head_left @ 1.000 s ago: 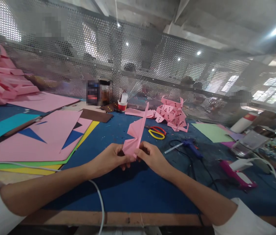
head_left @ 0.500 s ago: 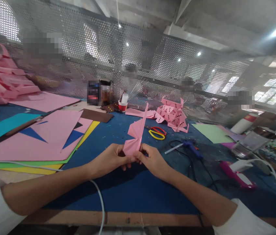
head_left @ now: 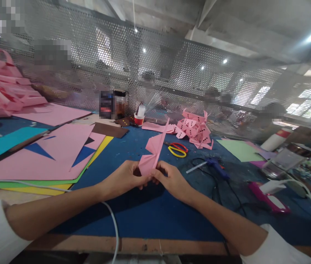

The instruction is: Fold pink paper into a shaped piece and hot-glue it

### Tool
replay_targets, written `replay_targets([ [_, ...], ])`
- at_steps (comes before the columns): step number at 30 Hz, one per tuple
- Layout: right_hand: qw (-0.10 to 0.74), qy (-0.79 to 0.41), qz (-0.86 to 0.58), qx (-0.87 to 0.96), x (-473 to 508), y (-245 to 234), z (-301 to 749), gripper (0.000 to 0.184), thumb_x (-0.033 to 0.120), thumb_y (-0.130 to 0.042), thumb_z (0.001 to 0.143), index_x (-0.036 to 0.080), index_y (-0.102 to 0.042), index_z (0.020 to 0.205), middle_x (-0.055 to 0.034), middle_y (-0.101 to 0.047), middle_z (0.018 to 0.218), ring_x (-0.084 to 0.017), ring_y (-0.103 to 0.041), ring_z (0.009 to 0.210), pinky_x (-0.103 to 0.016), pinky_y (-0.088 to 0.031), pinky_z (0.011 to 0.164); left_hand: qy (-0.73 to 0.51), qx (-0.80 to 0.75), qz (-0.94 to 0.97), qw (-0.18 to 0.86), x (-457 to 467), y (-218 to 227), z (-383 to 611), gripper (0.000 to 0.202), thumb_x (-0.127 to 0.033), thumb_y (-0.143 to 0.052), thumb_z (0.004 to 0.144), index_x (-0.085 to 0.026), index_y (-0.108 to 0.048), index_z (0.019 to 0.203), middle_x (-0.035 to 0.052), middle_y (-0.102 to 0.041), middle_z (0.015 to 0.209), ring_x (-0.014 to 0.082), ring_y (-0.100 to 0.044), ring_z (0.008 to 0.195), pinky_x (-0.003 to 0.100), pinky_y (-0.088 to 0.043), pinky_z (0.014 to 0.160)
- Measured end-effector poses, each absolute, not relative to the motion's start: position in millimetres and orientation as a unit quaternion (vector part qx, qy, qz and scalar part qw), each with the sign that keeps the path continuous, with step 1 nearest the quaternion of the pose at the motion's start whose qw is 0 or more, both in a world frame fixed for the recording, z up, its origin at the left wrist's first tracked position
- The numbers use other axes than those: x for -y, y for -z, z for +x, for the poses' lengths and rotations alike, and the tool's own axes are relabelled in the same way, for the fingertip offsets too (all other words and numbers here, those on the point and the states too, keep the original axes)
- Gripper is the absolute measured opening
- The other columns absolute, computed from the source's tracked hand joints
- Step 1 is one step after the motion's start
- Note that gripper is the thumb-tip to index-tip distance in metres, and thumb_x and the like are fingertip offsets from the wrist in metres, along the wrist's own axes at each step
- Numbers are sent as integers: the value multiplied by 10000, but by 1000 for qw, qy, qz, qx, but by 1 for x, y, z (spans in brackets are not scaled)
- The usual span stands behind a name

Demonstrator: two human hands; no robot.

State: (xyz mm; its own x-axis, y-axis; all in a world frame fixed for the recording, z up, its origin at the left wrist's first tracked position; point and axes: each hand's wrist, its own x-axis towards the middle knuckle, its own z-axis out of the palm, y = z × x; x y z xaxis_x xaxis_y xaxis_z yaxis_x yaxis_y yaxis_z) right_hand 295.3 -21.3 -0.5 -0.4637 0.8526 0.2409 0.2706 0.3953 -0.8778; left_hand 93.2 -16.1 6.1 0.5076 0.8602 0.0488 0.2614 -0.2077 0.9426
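Note:
A folded piece of pink paper [head_left: 150,161] stands upright between my hands, with notches on its left side and a long narrow strip rising to the upper right. My left hand [head_left: 126,176] pinches its lower left edge. At the bottom right, my right hand [head_left: 170,179] grips the same paper, the two thumbs nearly meeting. The fingers behind the paper are partly hidden. Just beyond it lie scissors [head_left: 177,149] with red and yellow handles. A blue glue gun [head_left: 217,168] with a glue stick rests to the right of my right hand.
Pink sheets [head_left: 47,154] over green and yellow ones lie at left, near a heap of pink strips [head_left: 6,88]. Dotted pink pieces [head_left: 195,128] are piled at the back. A magenta tool [head_left: 269,198] and a clear jar [head_left: 287,161] stand right. A white cable [head_left: 112,220] crosses the front edge.
Both hands keep hold of the pink paper in nearly the same place. Its upper strip leans slightly more to the right, and the view has shifted a little.

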Motion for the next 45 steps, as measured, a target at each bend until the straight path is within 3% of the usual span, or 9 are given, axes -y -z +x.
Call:
replay_targets([
  [5,364,-390,-370,760,23,0,294,234,383,-560,985,181,-597,872,3,-651,770,-133,-620,690,-244,-480,662,-295,-390,721,491,18,-7,93,270,-409,-688,839,-141,-694,804,-8,-667,641,117,-601,559,183,-457,531],
  [16,388,-412,-381,731,18,-2,297,342,508,-533,979,196,-581,846,8,-644,738,-138,-625,681,-256,-499,671,-289,-387,716,504,15,0,92,270,-413,-686,845,-149,-693,790,-9,-683,657,115,-620,558,183,-474,523],
  [28,409,-409,-376,724,20,-7,297,295,425,-512,1001,195,-571,826,20,-609,744,-130,-598,673,-257,-479,681,-279,-365,710,534,17,-4,92,241,-392,-698,839,-156,-675,880,-24,-670,686,116,-619,574,201,-504,560],
  [45,444,-397,-395,700,17,-14,300,340,419,-516,999,192,-561,751,20,-599,676,-129,-580,624,-248,-450,636,-249,-369,706,551,22,-5,93,295,-432,-724,809,-150,-639,793,-11,-673,653,125,-622,556,203,-484,532],
])
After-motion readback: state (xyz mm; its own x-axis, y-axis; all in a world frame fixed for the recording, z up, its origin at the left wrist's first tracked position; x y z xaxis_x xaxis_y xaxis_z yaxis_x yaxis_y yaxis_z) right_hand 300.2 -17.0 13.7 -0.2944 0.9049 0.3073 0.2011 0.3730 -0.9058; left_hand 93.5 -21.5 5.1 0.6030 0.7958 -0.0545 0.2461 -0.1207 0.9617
